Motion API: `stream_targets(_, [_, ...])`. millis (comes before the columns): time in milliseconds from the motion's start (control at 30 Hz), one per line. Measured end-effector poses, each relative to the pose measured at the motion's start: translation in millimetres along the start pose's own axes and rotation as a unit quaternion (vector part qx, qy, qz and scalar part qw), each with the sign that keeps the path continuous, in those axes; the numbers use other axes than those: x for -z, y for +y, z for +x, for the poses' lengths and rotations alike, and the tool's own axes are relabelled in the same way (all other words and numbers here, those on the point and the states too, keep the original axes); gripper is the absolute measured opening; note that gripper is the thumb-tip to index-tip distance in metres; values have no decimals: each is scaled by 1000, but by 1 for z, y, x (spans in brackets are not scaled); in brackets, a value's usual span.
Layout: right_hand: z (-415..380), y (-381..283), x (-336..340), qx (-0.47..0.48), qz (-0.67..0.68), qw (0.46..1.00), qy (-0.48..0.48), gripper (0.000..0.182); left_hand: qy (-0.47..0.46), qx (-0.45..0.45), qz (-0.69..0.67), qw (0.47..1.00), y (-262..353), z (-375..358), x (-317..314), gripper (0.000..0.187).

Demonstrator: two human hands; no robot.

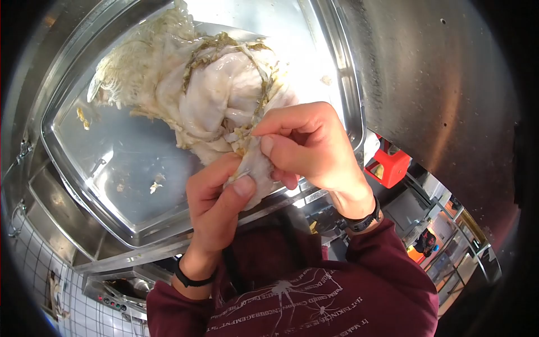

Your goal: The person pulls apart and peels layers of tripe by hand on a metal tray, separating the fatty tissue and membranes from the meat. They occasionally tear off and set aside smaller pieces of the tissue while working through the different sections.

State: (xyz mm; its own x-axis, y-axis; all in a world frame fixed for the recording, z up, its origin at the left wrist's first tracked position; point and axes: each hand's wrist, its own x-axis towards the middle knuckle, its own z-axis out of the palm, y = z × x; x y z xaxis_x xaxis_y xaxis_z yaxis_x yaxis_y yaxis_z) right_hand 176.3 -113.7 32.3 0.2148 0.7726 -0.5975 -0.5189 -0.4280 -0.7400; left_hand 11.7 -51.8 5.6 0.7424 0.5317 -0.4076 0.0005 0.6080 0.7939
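Observation:
A large pale, wet, folded mass (224,90), like animal tissue, lies in a metal tray. Its left part is shaggy, and yellow-brown bits run along its folds. At the tray's near edge, my left hand (219,196) pinches a whitish flap (255,182) of the mass between thumb and fingers. Just right of it and higher, my right hand (309,149) grips the same flap with its thumb and forefinger close together. The flap's lower end hangs between the two hands.
The metal tray (135,227) has small scraps (157,184) on its floor. A steel panel (432,84) rises at the right, with a red object (391,167) below it. White tiles (33,247) show at lower left. Far off at lower right is a person (426,242).

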Motion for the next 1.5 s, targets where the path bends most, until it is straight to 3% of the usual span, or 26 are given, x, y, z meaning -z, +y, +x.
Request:
stream_targets(133, [2, 7, -3, -17, 63, 998, 11, 15, -3, -1, -57, 998, -13, -4, 3, 33])
stream_targets(200, [4, 13, -5, -25, 89, 996, 4, 13, -4, 8, -64, 998, -11, -1, -1, 49])
stream_targets(400, [8, 22, -11, -58, 204, 977, -19, 13, -47, 10, -134, 990, -25, -6, 18, 48])
stream_targets(467, [9, 22, -12, -67, 215, 974, -20, 13, -19, 9, -142, 990, -29, -10, 26, 47])
stream_targets(533, [10, 24, -11, 54, 19, 997, 42, 13, 9, 6, -148, 989, -19, -5, 22, 48])
stream_targets(567, [13, 24, -7, 55, 23, 997, 41, 13, 73, 26, -232, 970, -11, -3, 17, 48])
stream_targets(600, [19, 23, 0, 143, -154, 976, 49, 14, 135, 45, -313, 939, -4, 0, 14, 49])
stream_targets(633, [22, 22, 7, 225, -324, 917, 58, 16, 134, 44, -309, 941, -3, 0, 18, 49])
stream_targets(667, [22, 18, 15, 185, -388, 903, 15, 23, 122, 47, -320, 938, -4, -1, 24, 52])
stream_targets(733, [22, 20, 27, 224, -428, 875, -12, 23, 114, 49, -329, 936, -9, -7, 35, 55])
stream_targets(800, [18, 19, 33, 249, -481, 840, -38, 27, 70, -25, -178, 981, -15, -15, 44, 56])
stream_targets(933, [4, 17, 36, 228, -514, 827, -30, 28, 10, -76, -64, 995, -9, -17, 52, 41])
stream_targets(967, [0, 18, 36, 226, -496, 838, 4, 28, 65, -63, 162, 983, -2, -21, 49, 28])
stream_targets(1000, [-3, 18, 36, 224, -480, 848, 36, 28, 117, -45, 378, 917, 5, -23, 45, 16])
stream_targets(1033, [-4, 20, 37, 223, -485, 845, 31, 28, 121, -45, 372, 919, 8, -24, 43, 16])
stream_targets(1100, [-6, 30, 38, 278, -445, 847, 83, 27, 79, 5, 502, 861, 12, -26, 38, 16])
stream_targets(1133, [-5, 36, 40, 299, -428, 848, 93, 24, 111, 81, 526, 839, 19, -29, 31, 22])
stream_targets(1167, [-6, 37, 41, 297, -434, 846, 89, 24, 113, 82, 520, 843, 27, -26, 28, 22])
stream_targets(1233, [-6, 40, 43, 328, -411, 845, 92, 21, 137, 148, 587, 784, 42, -17, 27, 26])
stream_targets(1300, [-7, 44, 46, 322, -411, 849, 77, 18, 121, 121, 563, 809, 41, -6, 14, 26])
stream_targets(1367, [-4, 46, 46, 340, -358, 867, 67, 18, 16, -106, 532, 840, 27, 10, 0, 24])
stream_targets(1433, [-5, 49, 43, 337, -357, 869, 66, 18, 12, -109, 490, 865, 17, 24, -18, 20])
stream_targets(1500, [-6, 54, 40, 321, -242, 909, 108, 20, 1, -113, 448, 887, 9, 30, -22, 17])
